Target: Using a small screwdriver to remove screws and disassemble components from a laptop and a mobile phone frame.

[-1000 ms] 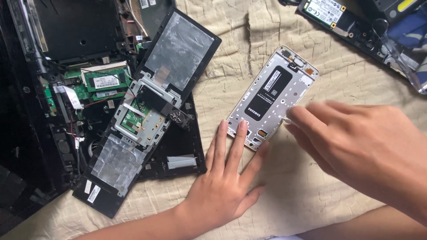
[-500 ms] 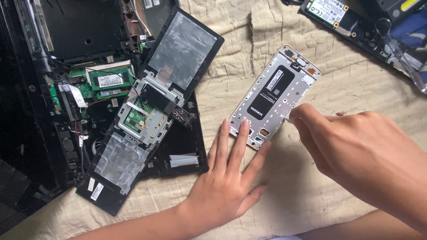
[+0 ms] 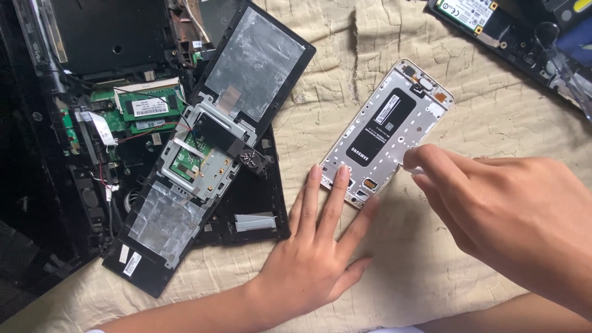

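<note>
A beige quilted cloth (image 3: 431, 61) covers the work surface. At left lies a dismantled laptop chassis (image 3: 111, 123), with a black foil-lined panel (image 3: 203, 154) across it. The opened smartphone (image 3: 385, 132) lies face down at centre. Left hand (image 3: 311, 259): flat, fingers spread, fingertips pressing the phone's lower end. Right hand (image 3: 512, 216): fingers bunched, tips touching the phone's edge.
</note>
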